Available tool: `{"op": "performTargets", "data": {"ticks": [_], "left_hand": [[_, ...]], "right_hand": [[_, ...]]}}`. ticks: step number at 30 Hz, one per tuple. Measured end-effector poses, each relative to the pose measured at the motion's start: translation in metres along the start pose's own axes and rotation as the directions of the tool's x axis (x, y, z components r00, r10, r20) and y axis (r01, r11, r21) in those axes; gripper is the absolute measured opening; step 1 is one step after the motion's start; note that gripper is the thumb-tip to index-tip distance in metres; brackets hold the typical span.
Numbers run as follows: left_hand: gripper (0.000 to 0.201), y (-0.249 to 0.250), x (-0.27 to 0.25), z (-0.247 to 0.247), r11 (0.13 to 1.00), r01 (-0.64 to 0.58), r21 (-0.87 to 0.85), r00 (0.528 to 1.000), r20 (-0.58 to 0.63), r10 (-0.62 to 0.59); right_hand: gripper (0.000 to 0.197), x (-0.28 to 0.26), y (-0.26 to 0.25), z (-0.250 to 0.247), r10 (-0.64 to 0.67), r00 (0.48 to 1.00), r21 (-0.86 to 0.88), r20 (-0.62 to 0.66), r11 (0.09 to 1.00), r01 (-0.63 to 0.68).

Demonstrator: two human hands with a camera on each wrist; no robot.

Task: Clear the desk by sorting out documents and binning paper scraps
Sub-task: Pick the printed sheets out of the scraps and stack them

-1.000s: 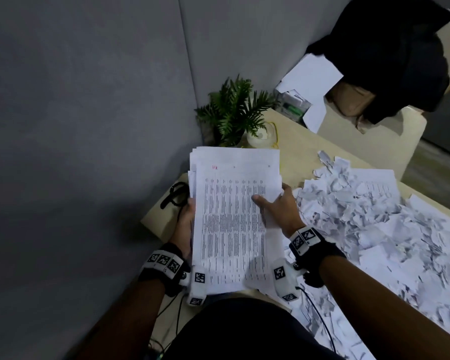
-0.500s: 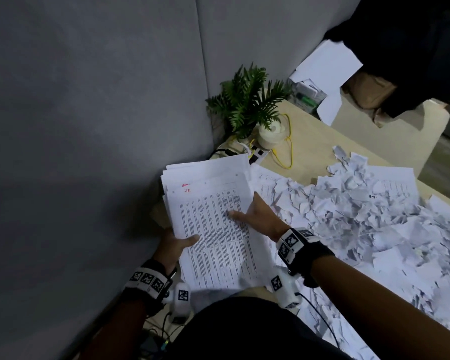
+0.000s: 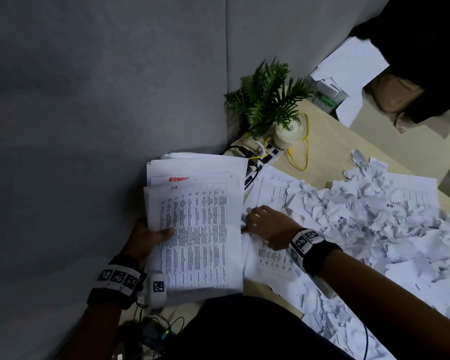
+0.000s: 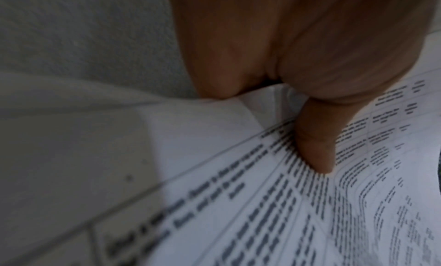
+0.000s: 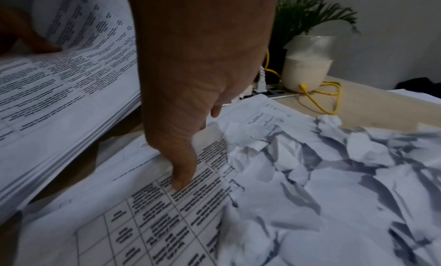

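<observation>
Matt printed paper stack (image 3: pixel 195 229) — crumpled paper scraps (image 3: pixel 374 222) on smooth pale wood desk (image 3: pixel 325 152).

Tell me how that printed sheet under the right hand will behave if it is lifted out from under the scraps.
The printed sheet looks like one thin page, so it will probably flop and bend. Paper scraps lie over its far side, so pulling will likely drag or spill some. The right hand touches it near its free edge; a slow slide towards that side seems safer than a straight lift.

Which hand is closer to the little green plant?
Right. The right hand rests on a printed sheet on the desk, just below the plant. The left hand grips the document stack, farther off to the left.
</observation>
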State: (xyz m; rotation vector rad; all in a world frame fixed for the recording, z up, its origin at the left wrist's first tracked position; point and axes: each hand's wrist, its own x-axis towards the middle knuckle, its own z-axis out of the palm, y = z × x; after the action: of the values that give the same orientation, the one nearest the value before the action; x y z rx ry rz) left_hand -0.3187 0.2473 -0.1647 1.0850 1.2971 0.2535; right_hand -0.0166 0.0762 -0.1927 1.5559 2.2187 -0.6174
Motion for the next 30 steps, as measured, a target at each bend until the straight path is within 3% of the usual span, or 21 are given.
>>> {"op": "performTargets", "data": {"ticks": [2,5,6,9,13,17,20,22,24,25,27,30], "left_hand": [[0.042,0.0,-0.002,0.002,1.0,0.009,0.017,1.0,0.013,-0.009],[0.043,-0.003,-0.004,0.006,1.0,0.004,0.014,1.0,0.017,-0.004],[0.043,-0.004,-0.003,0.008,1.0,0.008,0.014,1.0,0.01,-0.009],[0.043,-0.006,-0.004,0.012,1.0,0.022,-0.007,1.0,0.006,-0.022],[0.041,-0.003,-0.005,0.018,0.999,0.029,-0.017,0.999,0.014,-0.029],[0.035,0.001,-0.007,0.029,0.996,-0.001,-0.092,1.0,0.029,0.003],[0.038,-0.003,-0.006,0.036,0.992,0.01,-0.126,0.999,0.047,-0.004],[0.046,-0.008,-0.008,0.041,0.985,0.025,-0.169,0.997,0.071,-0.013],[0.05,-0.009,-0.015,0.048,0.977,0.011,-0.211,0.997,0.074,0.005],[0.049,-0.008,-0.019,0.052,0.975,-0.003,-0.221,0.998,0.066,0.018],[0.042,-0.003,-0.027,0.062,0.97,-0.019,-0.244,0.996,0.075,0.038],[0.04,0.003,-0.033,0.076,0.969,-0.069,-0.235,0.988,0.118,0.099]], "right_hand": [[0.074,0.003,-0.003,-0.001,0.007,1.0,-0.065,0.009,0.998,-0.007],[0.021,0.004,-0.013,-0.015,-0.001,0.997,-0.196,-0.082,0.98,-0.015],[0.013,0.006,-0.016,-0.014,-0.002,0.994,-0.228,-0.109,0.973,-0.023],[0.037,0.011,-0.018,-0.009,0.013,0.987,-0.268,-0.158,0.962,-0.056],[0.014,-0.007,-0.012,-0.036,-0.07,0.989,-0.366,-0.127,0.93,0.019],[0.035,-0.04,0.005,-0.065,-0.234,0.964,-0.265,-0.125,0.944,0.195],[0.025,-0.064,0.007,-0.094,-0.317,0.925,-0.253,-0.209,0.931,0.262],[0.012,-0.076,0.009,-0.106,-0.267,0.934,-0.205,-0.236,0.954,0.22],[0.034,-0.086,0.017,-0.115,-0.184,0.944,-0.155,-0.274,0.977,0.145],[0.035,-0.094,0.02,-0.122,-0.142,0.941,-0.143,-0.307,0.984,0.101],[0.031,-0.108,0.027,-0.133,-0.081,0.911,-0.081,-0.403,0.995,0.052],[0.035,-0.13,0.036,-0.14,0.002,0.825,-0.014,-0.566,1.0,-0.012]]}}
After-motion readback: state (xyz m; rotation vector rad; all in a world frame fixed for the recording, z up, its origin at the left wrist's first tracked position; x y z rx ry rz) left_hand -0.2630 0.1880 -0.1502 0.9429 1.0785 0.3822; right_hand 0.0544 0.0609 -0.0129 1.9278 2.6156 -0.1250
